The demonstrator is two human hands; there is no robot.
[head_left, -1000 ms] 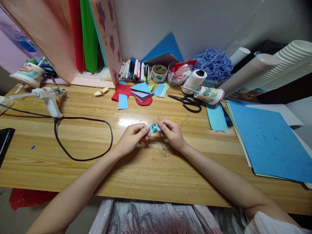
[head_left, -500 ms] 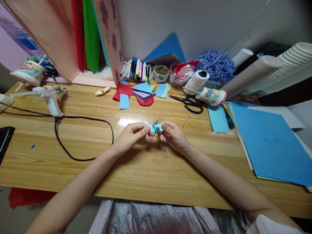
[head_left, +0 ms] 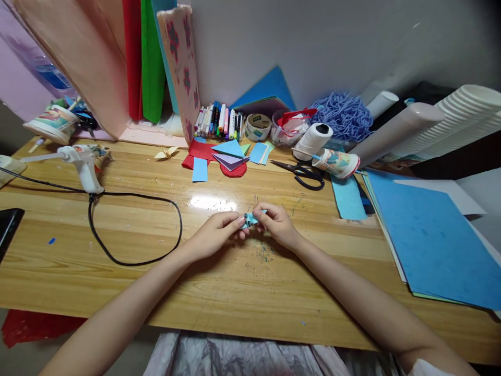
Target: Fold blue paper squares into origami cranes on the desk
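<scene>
We count two hands and, between them, one small folded light-blue paper [head_left: 251, 219]: the left hand [head_left: 215, 232] pinches its left end between thumb and fingers, the right hand [head_left: 277, 224] pinches its right end, and both hold it above the middle of the worktop [head_left: 235, 297]. Around them we see one white glue gun [head_left: 85, 169] with one looped black cord [head_left: 180, 216], one pair of black scissors [head_left: 309, 179], one roll of tape [head_left: 257, 129], one white spool of thread [head_left: 313, 141], one yellow folded piece [head_left: 166, 153] and one round red piece [head_left: 235, 171]. The markers [head_left: 219, 121] form a single row, packed too closely for us to count surely. Of the printed paper cups we find two apart from the stack: the right one [head_left: 338, 163] is tipped on its side beside the spool, a blue stick at its end, and the left one [head_left: 55, 122] leans at the back left, with sticks and scraps at its top, though we cannot tell how many. One stack of cups [head_left: 462, 115] lies at the right, its number unclear to us. One clear tub [head_left: 285, 137] holds red and white scraps, and just beside it sits one heap of blue-violet yarn [head_left: 342, 115]
</scene>
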